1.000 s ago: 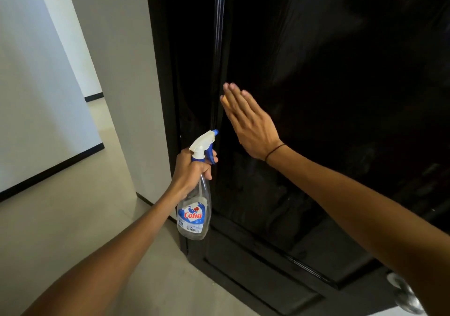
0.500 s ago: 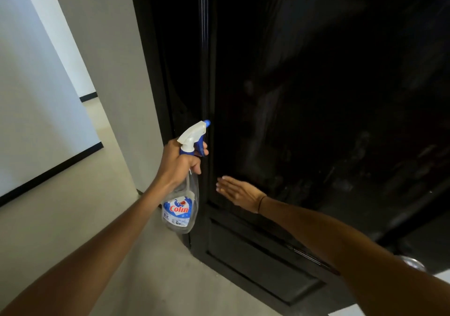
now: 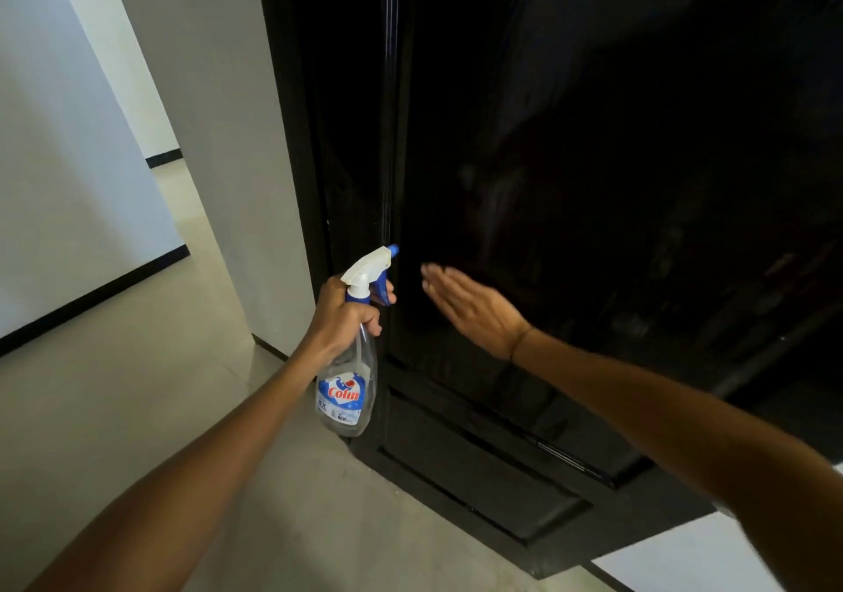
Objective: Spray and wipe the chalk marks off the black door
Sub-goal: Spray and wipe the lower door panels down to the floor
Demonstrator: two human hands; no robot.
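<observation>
The black door (image 3: 593,181) is standing just ahead, faint smears showing on its glossy panel; it is being rubbed by the flat, open-fingered right hand (image 3: 474,309); the Colin spray bottle (image 3: 351,363) is being gripped at the neck by the left hand (image 3: 342,313), nozzle aimed doorward, likely kept ready for respraying.

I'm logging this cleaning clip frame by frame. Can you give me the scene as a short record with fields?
surface: black door, glossy, faint smears
left hand: grips spray bottle by its neck, nozzle toward the door
right hand: fingers straight, flat against or just off the door
cloth: none visible
floor: pale tiles
</observation>
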